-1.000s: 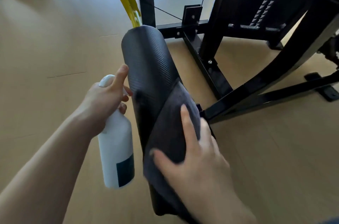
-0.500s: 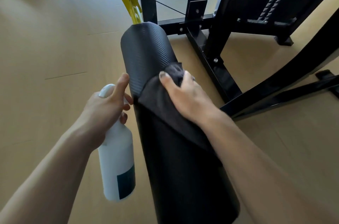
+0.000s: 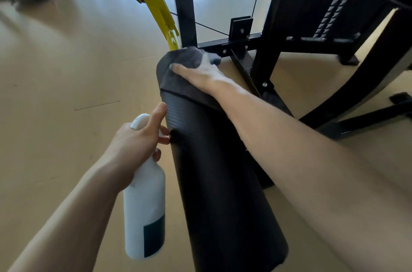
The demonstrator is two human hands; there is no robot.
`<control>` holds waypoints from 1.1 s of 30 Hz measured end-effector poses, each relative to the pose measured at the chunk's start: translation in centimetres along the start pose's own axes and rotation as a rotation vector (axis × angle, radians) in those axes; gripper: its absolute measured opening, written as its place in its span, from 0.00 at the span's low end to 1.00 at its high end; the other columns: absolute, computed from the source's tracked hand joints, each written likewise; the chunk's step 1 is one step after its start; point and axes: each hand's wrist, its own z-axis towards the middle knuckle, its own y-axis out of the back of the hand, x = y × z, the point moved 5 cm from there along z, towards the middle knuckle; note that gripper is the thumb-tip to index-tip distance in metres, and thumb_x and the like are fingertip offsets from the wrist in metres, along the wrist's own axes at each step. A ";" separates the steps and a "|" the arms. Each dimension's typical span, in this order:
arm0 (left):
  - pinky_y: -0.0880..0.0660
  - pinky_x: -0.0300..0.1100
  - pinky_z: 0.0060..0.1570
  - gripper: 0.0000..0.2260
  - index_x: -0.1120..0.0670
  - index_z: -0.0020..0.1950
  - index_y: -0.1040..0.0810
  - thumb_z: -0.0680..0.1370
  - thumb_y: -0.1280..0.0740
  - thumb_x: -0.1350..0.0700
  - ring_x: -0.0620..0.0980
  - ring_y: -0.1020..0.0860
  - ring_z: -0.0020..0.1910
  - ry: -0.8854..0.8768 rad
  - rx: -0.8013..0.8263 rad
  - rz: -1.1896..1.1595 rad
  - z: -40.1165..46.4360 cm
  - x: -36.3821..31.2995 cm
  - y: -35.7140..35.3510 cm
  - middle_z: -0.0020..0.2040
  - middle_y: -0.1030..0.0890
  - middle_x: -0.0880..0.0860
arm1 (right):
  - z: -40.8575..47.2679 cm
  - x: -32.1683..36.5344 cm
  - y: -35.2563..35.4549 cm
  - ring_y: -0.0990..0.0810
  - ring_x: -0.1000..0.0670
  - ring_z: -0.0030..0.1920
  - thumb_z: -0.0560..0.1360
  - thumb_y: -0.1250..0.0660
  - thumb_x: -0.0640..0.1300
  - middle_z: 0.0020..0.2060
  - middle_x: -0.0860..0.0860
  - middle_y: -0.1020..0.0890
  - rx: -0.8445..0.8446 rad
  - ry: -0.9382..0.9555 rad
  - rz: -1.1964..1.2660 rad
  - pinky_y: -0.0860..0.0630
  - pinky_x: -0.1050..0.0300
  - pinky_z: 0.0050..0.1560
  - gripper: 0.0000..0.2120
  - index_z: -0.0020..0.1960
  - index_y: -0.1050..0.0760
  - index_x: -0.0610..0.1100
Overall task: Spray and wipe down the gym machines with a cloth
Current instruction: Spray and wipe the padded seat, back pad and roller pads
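A: Where is the cloth right now?

B: My right hand [image 3: 201, 71] has the grey cloth [image 3: 178, 77] at the far end of the black roller pad [image 3: 218, 171]. The cloth is draped over that end and hangs a little way down the ribbed side. My thumb lies flat along the cloth, and my fingers curl over the top of it where it bunches up, so my grip there is closed on the cloth.

A: And the other hand?

B: My left hand [image 3: 138, 138] holds the white spray bottle [image 3: 145, 209] by its neck, just to the left of the pad. The fingers are wrapped round the neck below the spray head, with the index finger stretched upward so its tip touches the pad's side. The bottle hangs tilted, its base toward me, and a dark label shows low on its body.

A: What surrounds the pad?

B: A yellow lever arm [image 3: 153, 2] comes down to the pad's far end, right beside the cloth. Behind and to the right stands the machine's black steel frame [image 3: 263, 64], with a thin cable [image 3: 209, 27] running across it. Everything sits on a pale wooden floor [image 3: 66, 84].
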 end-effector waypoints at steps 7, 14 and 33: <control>0.26 0.47 0.40 0.32 0.59 0.49 0.18 0.74 0.34 0.28 0.53 0.25 0.29 0.024 -0.002 -0.097 -1.8 -0.2 -0.5 0.43 0.12 0.52 | -14.9 -7.6 -0.7 0.41 0.40 0.77 0.70 0.38 0.75 0.80 0.47 0.46 0.049 0.025 -0.094 0.37 0.42 0.73 0.52 0.81 0.60 0.55; 0.26 0.47 0.40 0.31 0.57 0.46 0.19 0.75 0.34 0.28 0.52 0.25 0.29 0.017 0.023 -0.099 -2.8 -0.4 -0.7 0.47 0.13 0.54 | -26.9 -12.3 -1.2 0.50 0.53 0.80 0.81 0.49 0.64 0.81 0.56 0.49 -0.023 0.116 -0.153 0.45 0.54 0.76 0.34 0.82 0.59 0.57; 0.24 0.46 0.39 0.32 0.57 0.49 0.18 0.76 0.38 0.27 0.52 0.24 0.32 -0.044 -0.028 0.081 -4.3 0.4 1.6 0.49 0.14 0.54 | -18.6 -15.5 6.5 0.17 0.43 0.53 0.82 0.39 0.56 0.51 0.44 0.15 -0.145 -0.299 0.725 0.22 0.47 0.60 0.19 0.62 0.22 0.42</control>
